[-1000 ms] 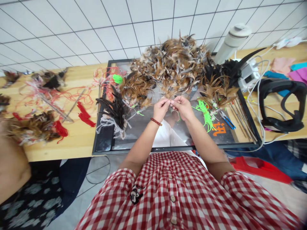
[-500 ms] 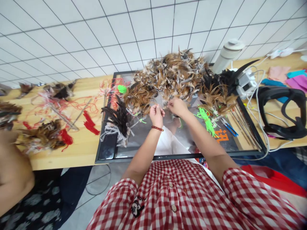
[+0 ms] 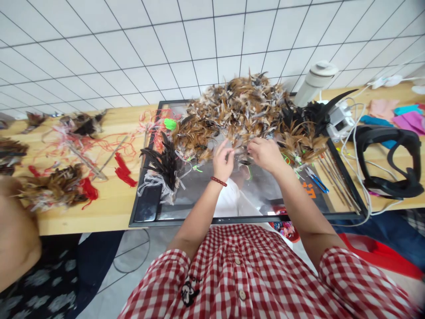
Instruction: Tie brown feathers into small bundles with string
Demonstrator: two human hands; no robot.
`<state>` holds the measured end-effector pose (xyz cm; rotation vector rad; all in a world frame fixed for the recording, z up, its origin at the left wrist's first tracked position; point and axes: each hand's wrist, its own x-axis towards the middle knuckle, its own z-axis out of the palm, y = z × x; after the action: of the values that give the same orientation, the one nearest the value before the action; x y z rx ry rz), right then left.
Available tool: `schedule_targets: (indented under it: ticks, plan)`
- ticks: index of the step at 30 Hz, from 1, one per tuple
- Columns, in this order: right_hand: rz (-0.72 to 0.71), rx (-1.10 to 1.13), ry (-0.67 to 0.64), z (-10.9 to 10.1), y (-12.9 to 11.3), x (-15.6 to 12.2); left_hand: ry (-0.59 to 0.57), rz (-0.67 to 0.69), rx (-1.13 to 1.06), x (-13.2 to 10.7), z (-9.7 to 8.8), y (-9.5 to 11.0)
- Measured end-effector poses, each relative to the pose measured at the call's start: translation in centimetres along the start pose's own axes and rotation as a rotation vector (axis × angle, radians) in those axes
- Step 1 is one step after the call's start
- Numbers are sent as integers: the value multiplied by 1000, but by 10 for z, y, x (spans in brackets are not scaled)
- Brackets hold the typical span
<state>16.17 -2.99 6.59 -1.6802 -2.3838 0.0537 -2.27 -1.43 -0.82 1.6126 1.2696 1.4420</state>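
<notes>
My left hand (image 3: 224, 163), with a red bead bracelet at the wrist, is over the middle of the dark glossy panel (image 3: 195, 195). Its fingers are stretched and apart, with the fingertips close to the front of the big brown feather pile (image 3: 239, 104). To its right, my right hand (image 3: 265, 155) bends its fingers together at the pile's front edge; something small may be pinched there, but I cannot make it out. Behind that hand, bright green strands (image 3: 286, 158) are mostly covered. A bunch of black feathers (image 3: 166, 166) with white ties lies to the left.
Blue-handled snips (image 3: 318, 180) and thin sticks (image 3: 338, 181) lie at the panel's right. A white bottle (image 3: 315, 82) and a black headset-like frame (image 3: 390, 161) with cables stand beyond. Red strands (image 3: 124, 170) and another person's arm (image 3: 18, 230) are at left.
My right hand has moved to the right, away from the left one, and now covers much of the green strands. My left hand has shifted slightly right and its fingers have unfolded.
</notes>
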Motion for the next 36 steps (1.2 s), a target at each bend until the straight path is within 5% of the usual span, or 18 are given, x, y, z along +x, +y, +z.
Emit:
schedule_targets:
  ticks: [3,5,9,12,15,19,28,33,36]
  plan:
    - [-44,37,20,2,0,3,-132,11,39,-3,1,1]
    - [11,175,133,11,3,5,-118,-99,-37,-3,5,1]
    - [384,784,459,39,4,9,14,-477,-435,-1,12,6]
    - [460,1273,265,54,-9,10,-4,-609,-684,1,11,15]
    - [414,1507,127,56,-23,9,-55,-655,-759,1,8,23]
    - [441,1482,268,54,-22,8,-101,-797,-755,2,4,29]
    - [451,1339,226,62,-9,4,-198,-870,-660,-1,4,34]
    - [393,1305,352,53,-4,2,29,-833,-666,4,1,29]
    - [395,1276,353,51,0,1,-1,-847,-639,7,-1,30]
